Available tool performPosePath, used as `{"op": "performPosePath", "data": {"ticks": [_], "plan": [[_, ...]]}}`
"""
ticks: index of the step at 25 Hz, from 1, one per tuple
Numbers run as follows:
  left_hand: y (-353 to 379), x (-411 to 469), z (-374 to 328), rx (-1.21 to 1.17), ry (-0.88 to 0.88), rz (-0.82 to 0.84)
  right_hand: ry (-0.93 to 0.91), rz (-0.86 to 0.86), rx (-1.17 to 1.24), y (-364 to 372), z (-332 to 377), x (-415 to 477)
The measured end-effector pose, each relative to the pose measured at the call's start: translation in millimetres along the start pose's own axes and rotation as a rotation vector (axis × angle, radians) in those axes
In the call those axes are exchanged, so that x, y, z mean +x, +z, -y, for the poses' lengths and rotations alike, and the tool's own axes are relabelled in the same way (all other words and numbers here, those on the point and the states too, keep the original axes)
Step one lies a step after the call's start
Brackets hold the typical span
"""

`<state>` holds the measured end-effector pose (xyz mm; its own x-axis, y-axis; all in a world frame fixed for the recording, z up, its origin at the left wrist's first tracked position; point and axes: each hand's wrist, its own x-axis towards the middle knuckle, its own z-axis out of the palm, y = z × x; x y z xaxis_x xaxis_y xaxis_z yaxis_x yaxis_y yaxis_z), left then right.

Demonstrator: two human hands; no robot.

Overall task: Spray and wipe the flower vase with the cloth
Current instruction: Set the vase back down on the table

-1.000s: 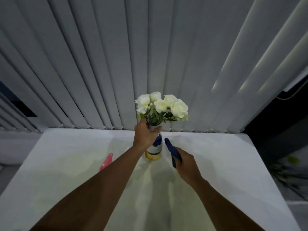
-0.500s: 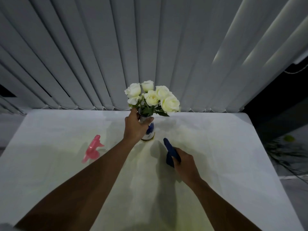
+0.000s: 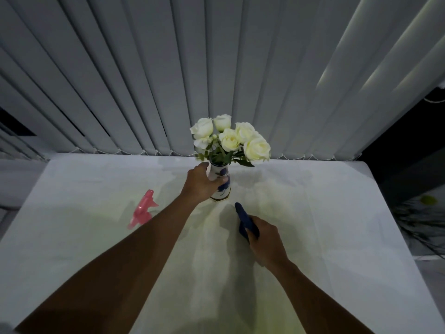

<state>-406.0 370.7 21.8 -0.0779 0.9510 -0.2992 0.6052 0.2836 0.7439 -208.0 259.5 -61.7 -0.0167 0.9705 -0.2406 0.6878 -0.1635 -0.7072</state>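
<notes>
Compared with half a second ago, the vase stands a little farther from the person, close to the back edge of the bench, and the right hand with the cloth lies lower, more apart from the vase.

At the left, a pink spray bottle (image 3: 142, 210) lies on its side on the white bench (image 3: 72, 189), with its nozzle end pointing toward the blinds. No hand touches it. It is near the left forearm, which reaches across the bench in a diagonal line.

In the middle, the left hand (image 3: 203, 183) is closed around the flower vase (image 3: 222, 186), with the thumb across the front of the body. The vase is white with a dark blue pattern and a golden ring at the foot, and it appears to stand upright on the bench. White roses (image 3: 231, 139) with green leaves come out from its mouth and stand before the grey vertical blinds (image 3: 216, 68).

To the right and nearer to the person, the right hand (image 3: 266, 239) grips a dark blue cloth (image 3: 245, 220). The cloth is rolled or folded, and its free end points toward the vase but does not touch it. I cannot tell if the cloth rests on the bench or is just above it.
</notes>
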Motion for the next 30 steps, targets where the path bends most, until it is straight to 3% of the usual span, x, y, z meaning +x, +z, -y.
{"op": "performPosePath", "data": {"ticks": [2,4,6,8,10,13,14,16,21,24,27,30], "plan": [[-27,2,-1,0.369,-0.064,0.213,0.029,0.001,-0.005,6,0,-4],[-64,10,-1,0.485,-0.006,0.364,0.06,-0.004,-0.037,12,3,-6],[-103,17,3,0.29,0.017,0.375,0.077,-0.008,-0.084,16,8,-8],[-140,15,25,-0.101,-0.075,0.309,0.079,-0.003,-0.094,19,16,-10],[-166,5,67,-0.214,-0.083,0.368,0.074,-0.003,-0.078,23,28,-12],[-176,-16,137,0.128,0.074,0.537,0.058,-0.004,-0.07,32,42,-16],[-170,-26,154,0.137,0.102,0.574,0.064,0.002,-0.059,35,45,-16],[-152,-45,176,0.052,0.13,0.512,0.085,0.0,-0.049,43,54,-18],[-108,-64,186,-0.096,0.228,0.162,0.131,-0.067,0.006,58,66,-31],[-97,-74,174,-0.067,0.272,0.057,0.201,-0.143,0.102,52,70,-43],[-82,-84,149,-0.027,0.361,0.054,0.318,-0.239,0.355,28,58,-61],[-54,-91,108,-0.019,0.429,0.159,0.385,-0.366,0.647,-8,32,-95]]}}
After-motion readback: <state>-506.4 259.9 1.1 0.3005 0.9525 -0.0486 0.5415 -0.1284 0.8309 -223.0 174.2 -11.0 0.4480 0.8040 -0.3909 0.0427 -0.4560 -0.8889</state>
